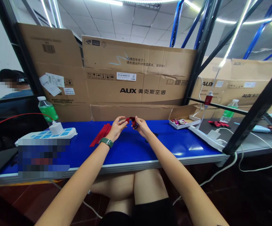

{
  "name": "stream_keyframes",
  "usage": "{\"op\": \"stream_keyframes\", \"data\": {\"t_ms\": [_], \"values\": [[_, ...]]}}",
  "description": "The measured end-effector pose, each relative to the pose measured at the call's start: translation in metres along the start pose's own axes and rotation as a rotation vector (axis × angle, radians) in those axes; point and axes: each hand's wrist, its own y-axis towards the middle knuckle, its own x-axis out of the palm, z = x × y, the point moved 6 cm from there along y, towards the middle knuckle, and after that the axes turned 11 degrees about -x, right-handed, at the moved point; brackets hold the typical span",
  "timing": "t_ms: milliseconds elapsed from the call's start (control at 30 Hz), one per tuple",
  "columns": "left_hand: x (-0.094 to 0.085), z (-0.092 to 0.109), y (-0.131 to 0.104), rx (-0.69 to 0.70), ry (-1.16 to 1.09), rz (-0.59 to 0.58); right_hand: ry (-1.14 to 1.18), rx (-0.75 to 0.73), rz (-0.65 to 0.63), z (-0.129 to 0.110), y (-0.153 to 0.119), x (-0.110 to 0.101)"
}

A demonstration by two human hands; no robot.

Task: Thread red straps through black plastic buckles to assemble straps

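Both hands are raised just over the blue tabletop [126, 150], holding one short red strap [127, 120] between them. My left hand [118, 127], with a green watch [106, 142] on its wrist, pinches the strap's left end between thumb and fingers. At the other end, my right hand [140, 126] is closed around a bunched, darker part of the strap, and its details are too small to make out. Flat red strips [101, 135] lie on the table left of my left hand. A small black item [152, 135] shows partly behind my right forearm.
On the left stand a white power strip [71, 133] with a plug and a green-labelled bottle [48, 110]. An open box [185, 123] of small wrapped items sits back right, near another power strip [208, 138]. Cardboard [136, 81] walls the back; a dark post [251, 110] stands right.
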Motion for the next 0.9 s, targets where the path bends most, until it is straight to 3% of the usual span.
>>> {"op": "stream_keyframes", "data": {"t_ms": [100, 167, 267, 400, 567, 733, 900], "values": [[0.006, 0.009, -0.001, 0.126, 0.096, -0.048, 0.085, 0.066, -0.019, 0.004, -0.002, 0.004], [0.012, 0.016, -0.004, 0.245, 0.285, -0.056, 0.131, 0.099, -0.046, 0.006, -0.003, 0.007], [0.018, 0.027, -0.013, 0.432, 0.579, 0.029, 0.165, 0.128, -0.071, 0.008, -0.005, 0.007], [0.022, 0.038, -0.026, 0.581, 0.742, 0.153, 0.169, 0.155, -0.104, 0.008, -0.008, 0.008], [0.017, 0.046, -0.029, 0.624, 0.612, 0.262, 0.206, 0.136, -0.185, 0.004, -0.009, 0.013], [0.015, 0.039, -0.019, 0.536, 0.489, 0.157, 0.214, -0.002, -0.236, -0.011, -0.006, 0.017], [0.006, 0.041, -0.025, 0.546, 0.497, 0.361, 0.15, -0.002, -0.197, -0.013, -0.007, 0.015]]}}
